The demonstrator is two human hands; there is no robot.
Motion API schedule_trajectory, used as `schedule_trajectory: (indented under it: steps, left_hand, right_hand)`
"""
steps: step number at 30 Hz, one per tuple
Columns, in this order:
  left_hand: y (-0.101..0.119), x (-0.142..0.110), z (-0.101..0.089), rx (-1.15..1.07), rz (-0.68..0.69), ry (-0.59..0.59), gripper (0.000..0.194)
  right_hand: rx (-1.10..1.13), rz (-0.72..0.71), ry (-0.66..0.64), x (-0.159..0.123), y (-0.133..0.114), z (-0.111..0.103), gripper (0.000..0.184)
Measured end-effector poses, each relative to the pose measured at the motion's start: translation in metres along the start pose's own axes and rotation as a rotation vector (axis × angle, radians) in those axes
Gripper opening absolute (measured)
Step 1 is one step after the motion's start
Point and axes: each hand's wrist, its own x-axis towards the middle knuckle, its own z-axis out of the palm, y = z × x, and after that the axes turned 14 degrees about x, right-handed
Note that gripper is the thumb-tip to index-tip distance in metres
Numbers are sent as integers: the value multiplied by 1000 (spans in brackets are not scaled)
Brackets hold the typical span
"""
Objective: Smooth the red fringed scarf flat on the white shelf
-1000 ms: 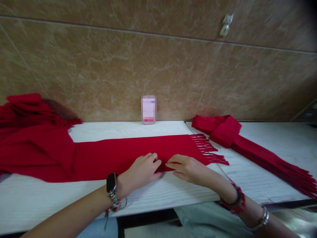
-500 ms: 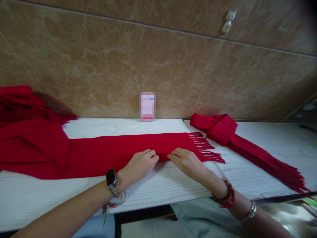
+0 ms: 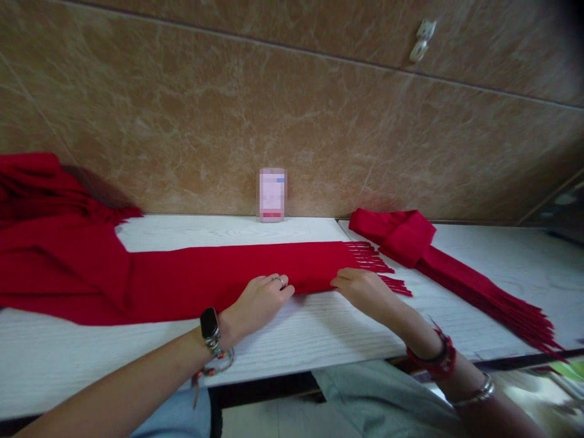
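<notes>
A red scarf [image 3: 205, 274] lies flat and lengthwise along the white tabletop, its fringe pointing right and its left part running into a loose heap. My left hand [image 3: 260, 301], with a ring and a watch, pinches the scarf's near edge around its middle. Farther right along that same edge, my right hand [image 3: 367, 297] has its fingers closed on the cloth, close to the fringed end. The fingertips of both hands are partly hidden against the fabric.
To the right lies a second red scarf [image 3: 479, 289], folded over at its far end, with fringe toward the table's front edge. A phone [image 3: 272, 196] leans on the brown marbled wall [image 3: 205, 121]. A small white hook [image 3: 422, 41] is fixed higher up.
My right hand has slid right along the scarf's near edge toward the fringe, widening the gap between my hands. My left hand has stayed almost in place.
</notes>
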Motion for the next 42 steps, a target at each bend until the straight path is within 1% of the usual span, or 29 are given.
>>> schedule_trajectory:
  steps: [5, 12, 15, 18, 21, 24, 27, 31, 33, 37, 39, 42]
  left_hand:
    - [1, 0, 2, 16, 11, 19, 12]
    - [2, 1, -1, 46, 20, 68, 11]
    - [1, 1, 0, 43, 13, 65, 12]
    - [1, 0, 3, 39, 13, 57, 13]
    - [3, 0, 5, 34, 36, 80, 11]
    - [4, 1, 5, 22, 57, 104, 9]
    - [5, 2, 5, 22, 54, 96, 9]
    - [4, 1, 5, 17, 45, 71, 10]
    - [4, 1, 5, 7, 40, 64, 10]
    - [4, 2, 5, -1, 62, 67, 9]
    - [5, 3, 5, -1, 73, 76, 9]
    - [6, 4, 4, -4, 82, 81, 10]
  right_hand:
    - [-54, -6, 12, -1, 6, 0, 23]
    - [1, 25, 52, 2, 8, 5, 21]
    - [31, 53, 23, -1, 13, 3, 18]
    - [43, 100, -39, -7, 21, -2, 19]
    - [55, 135, -80, -12, 29, -8, 18]
    - [22, 154, -80, -13, 31, -11, 14]
    - [-12, 157, -76, -11, 32, -9, 13]
    - [56, 158, -95, -13, 34, -8, 14]
    - [122, 138, -76, -16, 33, -11, 16]
    - [219, 5, -4, -16, 23, -15, 19]
    - [214, -51, -4, -14, 16, -13, 17]
    - [157, -95, -4, -9, 11, -7, 16]
